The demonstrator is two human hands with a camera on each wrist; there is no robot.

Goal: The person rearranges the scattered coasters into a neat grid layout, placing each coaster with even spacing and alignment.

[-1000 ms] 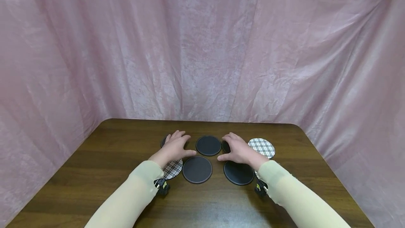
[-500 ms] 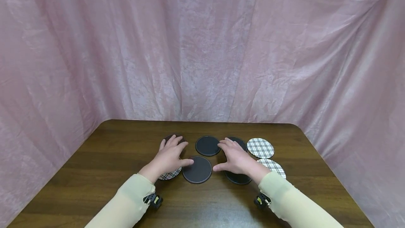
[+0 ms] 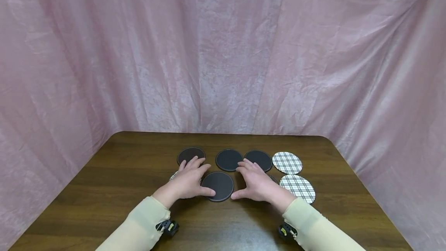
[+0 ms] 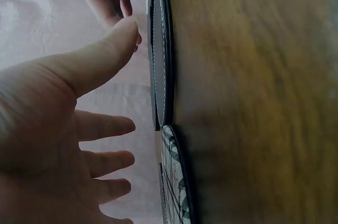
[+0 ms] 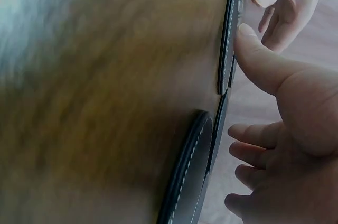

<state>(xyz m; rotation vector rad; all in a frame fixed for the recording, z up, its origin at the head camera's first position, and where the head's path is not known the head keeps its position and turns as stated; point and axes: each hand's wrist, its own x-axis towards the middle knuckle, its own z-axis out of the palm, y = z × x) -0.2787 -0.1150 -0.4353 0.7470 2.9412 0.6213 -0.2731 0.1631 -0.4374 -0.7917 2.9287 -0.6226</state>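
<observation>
Round coasters, some dark with stitched rims and some plaid, lie on the brown table. My left hand (image 3: 189, 181) hovers over a plaid coaster (image 4: 174, 182) at the near left, hiding most of it in the head view. Its fingers are spread, with the thumb over the left part of a near dark coaster (image 3: 219, 185). My right hand (image 3: 256, 183) hangs above another dark coaster (image 5: 187, 176), largely hidden by it in the head view. The right fingers are loosely bent and the thumb points toward the middle dark coaster. Neither hand holds anything.
Behind the hands lie dark coasters: one at far left (image 3: 191, 154), one in the middle (image 3: 228, 160) and one right of it (image 3: 259, 159). Two plaid coasters (image 3: 287, 162) sit at the right. A pink curtain (image 3: 223, 57) hangs behind the wooden table (image 3: 104, 189).
Both hands have drawn back toward the person. This uncovers the far-left dark coaster, the dark one behind the right hand and the near-right plaid one. The coasters stay in place.
</observation>
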